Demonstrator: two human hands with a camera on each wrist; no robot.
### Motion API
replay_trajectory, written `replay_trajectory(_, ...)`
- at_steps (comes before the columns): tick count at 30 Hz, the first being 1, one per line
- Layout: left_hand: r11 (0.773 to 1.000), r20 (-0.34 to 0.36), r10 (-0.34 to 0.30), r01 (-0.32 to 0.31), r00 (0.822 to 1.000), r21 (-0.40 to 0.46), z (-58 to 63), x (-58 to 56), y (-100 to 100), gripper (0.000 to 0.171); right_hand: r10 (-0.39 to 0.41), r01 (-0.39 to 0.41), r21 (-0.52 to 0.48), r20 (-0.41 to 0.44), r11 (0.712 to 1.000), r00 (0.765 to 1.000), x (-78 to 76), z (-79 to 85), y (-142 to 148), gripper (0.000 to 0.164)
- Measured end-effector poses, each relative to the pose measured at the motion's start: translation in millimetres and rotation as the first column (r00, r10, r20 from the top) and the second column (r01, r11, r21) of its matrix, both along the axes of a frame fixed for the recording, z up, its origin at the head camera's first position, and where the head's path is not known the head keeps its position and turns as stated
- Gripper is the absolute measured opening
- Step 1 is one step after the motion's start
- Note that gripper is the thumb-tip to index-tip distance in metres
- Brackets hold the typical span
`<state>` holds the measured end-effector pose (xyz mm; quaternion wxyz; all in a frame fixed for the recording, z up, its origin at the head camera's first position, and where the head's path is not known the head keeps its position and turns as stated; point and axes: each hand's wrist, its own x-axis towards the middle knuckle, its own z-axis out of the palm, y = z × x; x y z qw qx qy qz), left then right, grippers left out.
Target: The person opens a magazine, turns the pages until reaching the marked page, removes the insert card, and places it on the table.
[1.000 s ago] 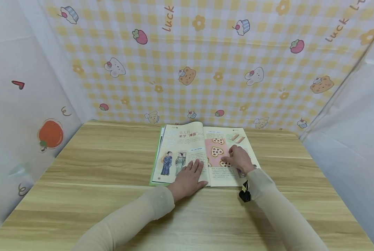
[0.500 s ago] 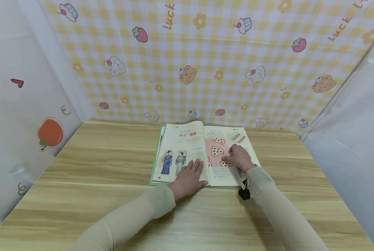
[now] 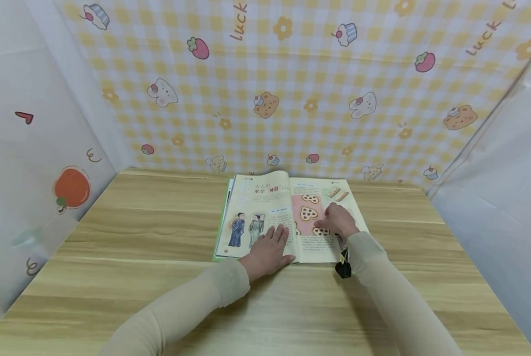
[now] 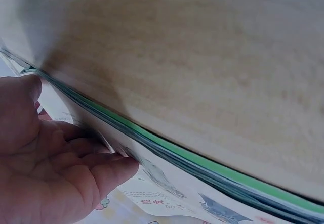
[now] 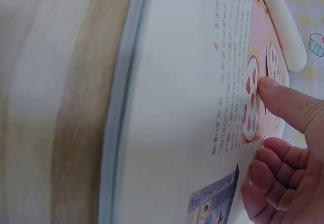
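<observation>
A magazine (image 3: 314, 250) lies open on the wooden table, its left page bulging near the spine. My left hand (image 3: 267, 253) rests on the lower part of the left page, fingers stretched and thumb reaching the gutter. Two robed figures are printed just left of it. On the right page, my right hand (image 3: 341, 221) touches the paper beside a pink picture (image 3: 307, 215) of heart-shaped cookies. In the right wrist view its thumb is on that picture, while the other fingers bend loosely against the page, with nothing held.
Below the magazine's right page, a small black object (image 3: 343, 269) with a yellow tag hangs by the right cuff. The wooden table (image 3: 158, 212) meets a yellow checked cloth (image 3: 230, 89) at the back. White sheets (image 3: 29, 163) stand at both sides.
The right forearm and the black object by its cuff have shifted slightly left and upward. Both hands stay at nearly the same spots on the pages.
</observation>
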<state>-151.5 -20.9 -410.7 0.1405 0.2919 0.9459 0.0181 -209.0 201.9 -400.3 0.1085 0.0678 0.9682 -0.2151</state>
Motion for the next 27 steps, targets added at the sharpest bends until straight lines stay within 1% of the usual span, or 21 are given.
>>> replay_trajectory(6,1.000,-0.009,0.001,-0.001,1.000,-0.007,0.4,-0.9,0.8,0.074,-0.020,0.020,-0.011,0.021,1.000,1.000,-0.1,3.2,-2.5,0.044)
replay_trajectory(8,1.000,-0.008,0.004,-0.004,1.000,-0.011,0.5,-1.2,1.5,0.074,-0.014,0.014,-0.008,0.028,1.000,1.000,0.0,4.0,-2.9,0.042)
replay_trajectory(16,1.000,-0.002,0.010,-0.010,1.000,-0.025,1.0,-0.1,3.2,0.075,-0.015,0.016,-0.015,0.052,1.000,0.999,-0.6,3.5,-2.3,0.042)
replay_trajectory(19,1.000,-0.002,0.010,-0.010,1.000,-0.029,1.8,0.5,3.4,0.075,-0.018,0.019,-0.010,0.050,1.000,0.999,-1.9,1.6,-1.5,0.041)
replay_trajectory(25,0.999,0.000,0.011,-0.011,1.000,-0.036,4.4,2.2,2.3,0.075,-0.038,0.038,-0.040,0.020,0.998,0.999,1.7,-0.9,-2.6,0.049)
replay_trajectory(27,0.999,-0.006,0.009,-0.009,1.000,-0.037,4.2,2.1,2.1,0.075,-0.038,0.039,-0.046,0.009,0.998,0.999,3.1,-0.9,-2.7,0.049)
